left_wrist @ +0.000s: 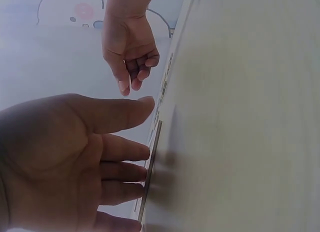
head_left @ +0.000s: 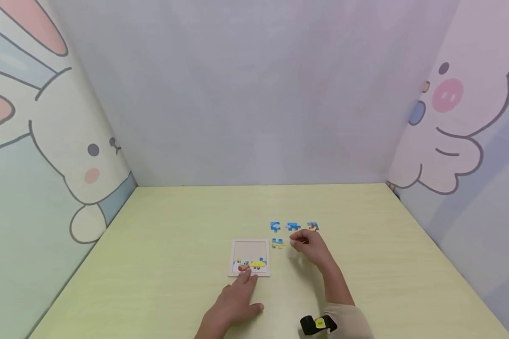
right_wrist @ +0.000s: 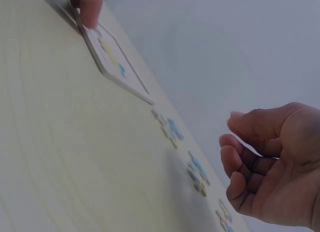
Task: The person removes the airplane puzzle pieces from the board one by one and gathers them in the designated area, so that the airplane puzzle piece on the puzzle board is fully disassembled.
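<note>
A square puzzle board [head_left: 230,258] with a pale frame lies on the table, its lower part filled with coloured pieces [head_left: 258,264]. Fingers of my left hand [head_left: 236,301] rest on its near edge; in the left wrist view that hand [left_wrist: 55,162] has its fingers extended against the board's edge [left_wrist: 156,142]. Right of the board, my right hand [head_left: 313,248] hovers over loose jigsaw pieces, fingers loosely bent. In the right wrist view its thumb and index tips are apart, with no piece visible between them. Loose pieces include a blue one [head_left: 275,226] and a blue-and-yellow one [head_left: 278,243].
Behind the right hand lie two more jigsaw pieces, one blue [head_left: 293,226] and one with red and yellow [head_left: 313,226]. The pale yellow table [head_left: 174,226] meets a plain back wall [head_left: 254,117]. Cartoon-printed panels stand at both sides.
</note>
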Tool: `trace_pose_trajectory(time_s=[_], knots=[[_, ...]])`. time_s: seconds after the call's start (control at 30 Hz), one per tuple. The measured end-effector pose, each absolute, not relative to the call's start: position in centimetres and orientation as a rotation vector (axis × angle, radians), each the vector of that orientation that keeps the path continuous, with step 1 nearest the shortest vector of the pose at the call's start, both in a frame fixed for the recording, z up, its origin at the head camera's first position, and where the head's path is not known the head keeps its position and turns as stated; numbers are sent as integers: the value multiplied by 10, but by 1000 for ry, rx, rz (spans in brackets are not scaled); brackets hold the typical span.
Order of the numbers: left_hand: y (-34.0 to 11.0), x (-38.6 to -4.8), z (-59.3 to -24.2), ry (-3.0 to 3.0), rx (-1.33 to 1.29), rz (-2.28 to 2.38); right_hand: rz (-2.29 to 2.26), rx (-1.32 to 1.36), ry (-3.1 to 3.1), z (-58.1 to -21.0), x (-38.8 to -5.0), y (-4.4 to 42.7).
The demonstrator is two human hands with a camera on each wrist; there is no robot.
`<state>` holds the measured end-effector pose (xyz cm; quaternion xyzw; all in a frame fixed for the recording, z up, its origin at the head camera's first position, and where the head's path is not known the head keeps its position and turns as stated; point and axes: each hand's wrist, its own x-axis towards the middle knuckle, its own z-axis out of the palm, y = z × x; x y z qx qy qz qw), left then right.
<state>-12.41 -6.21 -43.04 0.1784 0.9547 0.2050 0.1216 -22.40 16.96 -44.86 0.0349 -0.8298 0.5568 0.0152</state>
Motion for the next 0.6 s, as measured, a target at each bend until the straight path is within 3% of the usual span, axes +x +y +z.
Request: trace_pose_trajectory(time_s=[0.3,0.6], knots=[[-62,-122,-430,2791,535,544,1734,241,-2636,-445,-226,134],[-63,-123,-434,2794,550,466,1724,580,-2690,-452,-236,111]])
